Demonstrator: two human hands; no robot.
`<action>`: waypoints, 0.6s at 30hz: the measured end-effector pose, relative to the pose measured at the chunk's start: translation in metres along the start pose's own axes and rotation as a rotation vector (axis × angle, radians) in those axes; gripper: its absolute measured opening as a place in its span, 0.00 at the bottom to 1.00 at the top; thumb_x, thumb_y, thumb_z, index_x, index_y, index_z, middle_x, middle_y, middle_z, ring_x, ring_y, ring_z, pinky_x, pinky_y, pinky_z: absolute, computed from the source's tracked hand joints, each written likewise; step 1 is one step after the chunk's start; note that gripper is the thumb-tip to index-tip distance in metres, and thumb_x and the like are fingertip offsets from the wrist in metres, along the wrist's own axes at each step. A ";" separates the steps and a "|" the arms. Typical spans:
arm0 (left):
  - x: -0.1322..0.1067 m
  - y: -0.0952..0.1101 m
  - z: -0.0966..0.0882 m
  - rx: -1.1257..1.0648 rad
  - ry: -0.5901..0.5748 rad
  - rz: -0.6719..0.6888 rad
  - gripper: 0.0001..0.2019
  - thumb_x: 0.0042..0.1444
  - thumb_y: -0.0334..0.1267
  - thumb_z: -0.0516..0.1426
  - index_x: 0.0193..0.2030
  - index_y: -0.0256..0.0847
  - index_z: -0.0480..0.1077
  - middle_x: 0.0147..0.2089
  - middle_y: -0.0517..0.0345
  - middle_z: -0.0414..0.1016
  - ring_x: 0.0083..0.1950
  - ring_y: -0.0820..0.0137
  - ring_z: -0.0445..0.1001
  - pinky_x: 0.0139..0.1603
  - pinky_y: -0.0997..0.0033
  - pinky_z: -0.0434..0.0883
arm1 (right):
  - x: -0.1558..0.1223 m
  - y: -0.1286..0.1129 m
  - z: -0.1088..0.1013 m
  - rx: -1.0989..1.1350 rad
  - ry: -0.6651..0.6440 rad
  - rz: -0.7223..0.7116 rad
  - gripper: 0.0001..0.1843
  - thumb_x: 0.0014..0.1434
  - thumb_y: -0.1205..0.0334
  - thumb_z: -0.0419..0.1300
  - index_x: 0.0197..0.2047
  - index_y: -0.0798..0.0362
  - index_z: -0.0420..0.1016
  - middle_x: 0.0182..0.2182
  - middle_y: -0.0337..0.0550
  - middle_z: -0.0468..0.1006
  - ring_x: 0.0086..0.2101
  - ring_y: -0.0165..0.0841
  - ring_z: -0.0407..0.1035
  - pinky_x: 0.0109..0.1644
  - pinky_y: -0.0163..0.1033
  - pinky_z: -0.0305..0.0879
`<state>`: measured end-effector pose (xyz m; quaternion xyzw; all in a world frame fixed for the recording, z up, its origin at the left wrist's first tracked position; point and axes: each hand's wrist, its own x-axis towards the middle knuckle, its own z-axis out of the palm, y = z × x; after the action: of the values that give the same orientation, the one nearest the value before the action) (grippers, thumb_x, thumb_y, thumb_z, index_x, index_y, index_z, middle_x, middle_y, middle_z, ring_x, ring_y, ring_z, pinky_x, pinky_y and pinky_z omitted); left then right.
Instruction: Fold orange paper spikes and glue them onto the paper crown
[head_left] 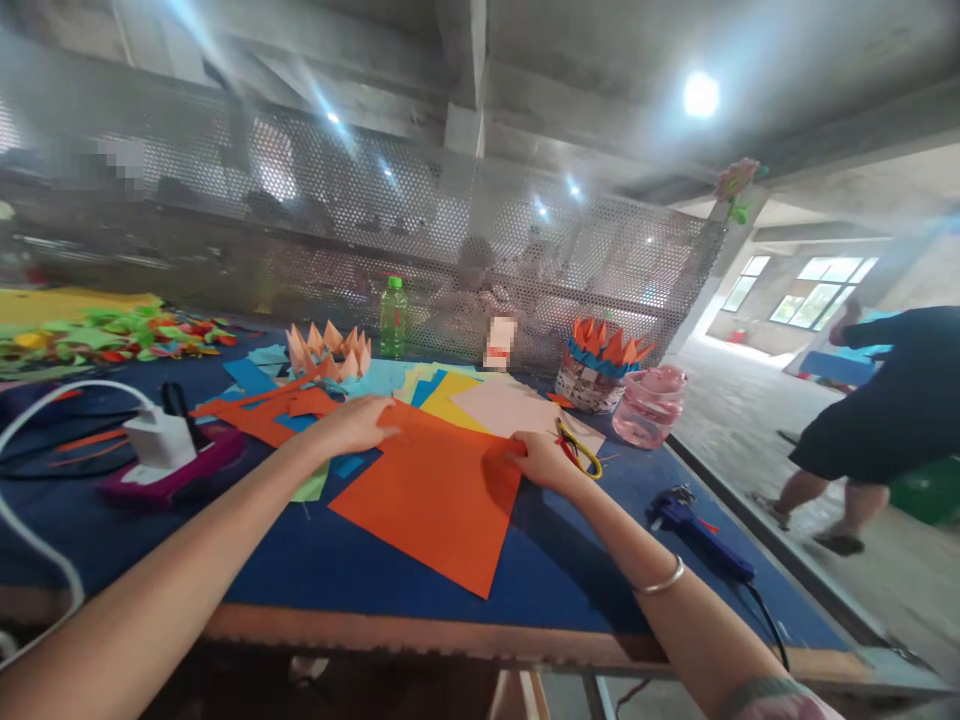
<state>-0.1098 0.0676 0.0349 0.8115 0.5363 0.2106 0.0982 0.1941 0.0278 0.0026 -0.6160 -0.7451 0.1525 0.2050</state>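
Observation:
A large orange sheet of paper (435,490) lies slanted at the middle of the blue-topped table, its near corner toward the front edge. My left hand (360,424) is at its far left corner, fingers closed on the edge and slightly blurred. At the far right corner, my right hand (546,462) pinches the sheet between thumb and fingers. Just beyond the right hand lie yellow-handled scissors (577,448). Pale pink paper (499,402) and yellow paper (448,398) spread out behind the sheet. Orange paper scraps (259,415) lie beside the left forearm.
A folded orange paper ring (328,352), green bottle (392,318), decorated basket (592,385) and pink jar (649,408) stand farther back. A blue glue gun (701,535) lies right; a purple power strip (176,470) with white charger lies left. Someone (877,400) is on the floor at right.

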 end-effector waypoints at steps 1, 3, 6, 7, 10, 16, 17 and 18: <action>-0.002 0.005 0.003 0.000 -0.032 0.023 0.23 0.48 0.45 0.57 0.50 0.36 0.70 0.55 0.33 0.74 0.56 0.45 0.72 0.55 0.48 0.66 | 0.000 0.000 0.001 0.049 0.017 0.007 0.07 0.54 0.63 0.59 0.35 0.56 0.77 0.31 0.46 0.79 0.35 0.37 0.71 0.37 0.37 0.61; -0.009 0.020 0.006 0.001 -0.106 0.076 0.28 0.48 0.48 0.58 0.56 0.37 0.67 0.61 0.36 0.69 0.61 0.50 0.68 0.59 0.54 0.64 | 0.002 0.002 0.002 0.165 0.047 0.034 0.08 0.53 0.65 0.60 0.36 0.55 0.77 0.30 0.43 0.78 0.32 0.34 0.70 0.35 0.35 0.61; -0.028 0.048 0.006 -0.041 -0.282 0.181 0.41 0.47 0.50 0.61 0.67 0.40 0.54 0.70 0.41 0.56 0.68 0.55 0.59 0.64 0.56 0.60 | 0.006 0.005 0.004 0.373 0.080 0.111 0.12 0.52 0.66 0.59 0.41 0.55 0.77 0.26 0.39 0.76 0.27 0.30 0.68 0.30 0.32 0.61; -0.036 0.058 0.006 -0.064 -0.387 0.226 0.48 0.44 0.51 0.63 0.70 0.42 0.48 0.72 0.43 0.50 0.70 0.55 0.54 0.66 0.56 0.57 | 0.007 0.007 0.004 0.449 0.086 0.145 0.14 0.52 0.66 0.59 0.43 0.56 0.76 0.25 0.38 0.75 0.25 0.29 0.67 0.28 0.32 0.61; -0.055 0.077 0.006 -0.057 -0.586 0.323 0.62 0.38 0.51 0.67 0.72 0.49 0.31 0.75 0.51 0.33 0.74 0.55 0.38 0.69 0.54 0.50 | 0.010 0.010 0.001 0.685 0.086 0.239 0.15 0.54 0.64 0.58 0.46 0.55 0.74 0.22 0.37 0.74 0.22 0.28 0.68 0.27 0.32 0.65; -0.053 0.075 0.013 0.108 -0.390 0.377 0.44 0.54 0.41 0.57 0.73 0.45 0.37 0.75 0.53 0.33 0.74 0.59 0.33 0.71 0.49 0.40 | 0.010 0.012 -0.004 0.954 0.103 0.294 0.09 0.56 0.62 0.56 0.41 0.53 0.72 0.23 0.38 0.74 0.24 0.28 0.71 0.31 0.33 0.70; -0.050 0.072 0.014 0.124 -0.353 0.387 0.40 0.55 0.35 0.54 0.72 0.45 0.39 0.75 0.54 0.36 0.74 0.60 0.36 0.71 0.48 0.40 | 0.010 0.012 -0.004 0.964 0.110 0.293 0.09 0.56 0.62 0.56 0.41 0.53 0.71 0.22 0.38 0.74 0.24 0.29 0.71 0.31 0.33 0.70; -0.048 0.070 0.015 0.135 -0.324 0.397 0.40 0.53 0.29 0.52 0.72 0.45 0.41 0.75 0.55 0.38 0.74 0.62 0.37 0.71 0.48 0.40 | 0.010 0.012 -0.004 0.963 0.117 0.291 0.09 0.56 0.63 0.56 0.41 0.53 0.71 0.22 0.38 0.73 0.24 0.29 0.71 0.31 0.33 0.70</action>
<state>-0.0609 -0.0034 0.0367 0.9287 0.3565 0.0566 0.0851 0.2044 0.0400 0.0017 -0.5564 -0.4840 0.4710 0.4841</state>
